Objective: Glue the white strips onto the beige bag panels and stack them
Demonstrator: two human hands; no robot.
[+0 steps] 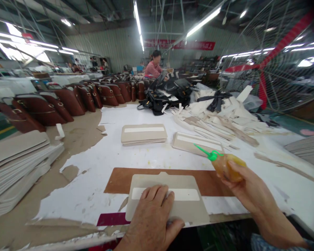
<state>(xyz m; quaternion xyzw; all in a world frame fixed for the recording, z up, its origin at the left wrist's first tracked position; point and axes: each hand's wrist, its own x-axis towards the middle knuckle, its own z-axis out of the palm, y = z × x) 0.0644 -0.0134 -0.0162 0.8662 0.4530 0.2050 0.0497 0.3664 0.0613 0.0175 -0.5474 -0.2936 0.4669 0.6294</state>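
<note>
My left hand (155, 216) lies flat, fingers stretched out, on a beige board panel (180, 181) with a small tab on its far edge. A white strip (185, 194) runs across that panel, and my fingertips rest on it. Beneath the panel, a brown leather-like strip (117, 181) shows on both sides. My right hand (243, 181) is wrapped round a squeeze bottle (226, 165) of amber liquid, held tilted above the table. Its green nozzle (204, 150) points to the far left. Behind the bottle lies a panel with a white strip (185, 141).
A stack of similar panels (143, 136) stands mid-table. Beige boards (15, 167) pile up at left, below rows of brown bags (68, 99). Black bags (170, 94) and pale scraps (225, 115) lie farther back. A large fan (261, 66) stands right; a person (154, 68) is beyond.
</note>
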